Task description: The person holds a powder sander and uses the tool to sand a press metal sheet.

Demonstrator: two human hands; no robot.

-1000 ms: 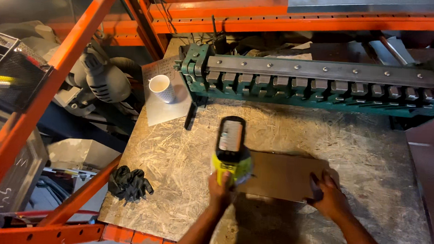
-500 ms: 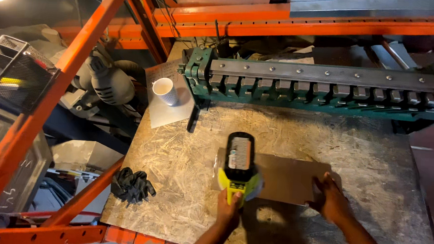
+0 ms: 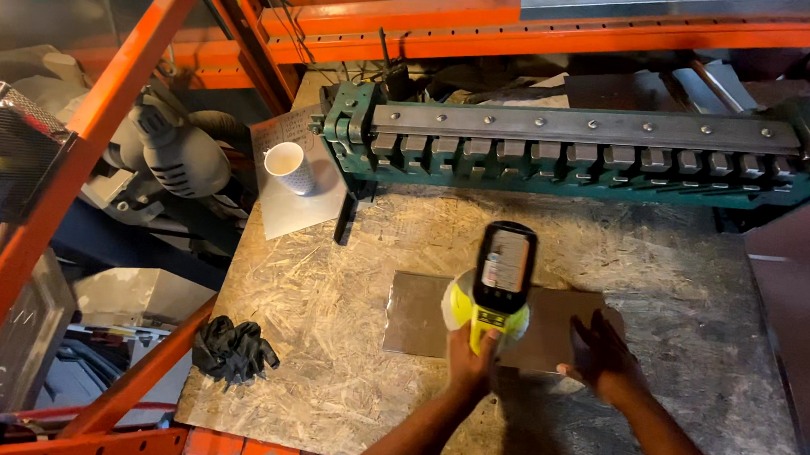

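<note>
A metal workshop, rough chipboard workbench (image 3: 325, 343) set inside orange steel racking (image 3: 106, 119), long green sheet-metal bending brake (image 3: 575, 149) at the back, black work gloves (image 3: 232, 350) on the bench, power tools and clutter stored beside it

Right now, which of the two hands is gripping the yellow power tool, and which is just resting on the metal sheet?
The left hand grips the yellow power tool by its handle. The right hand lies flat on the metal sheet's right end, holding no tool.
</note>
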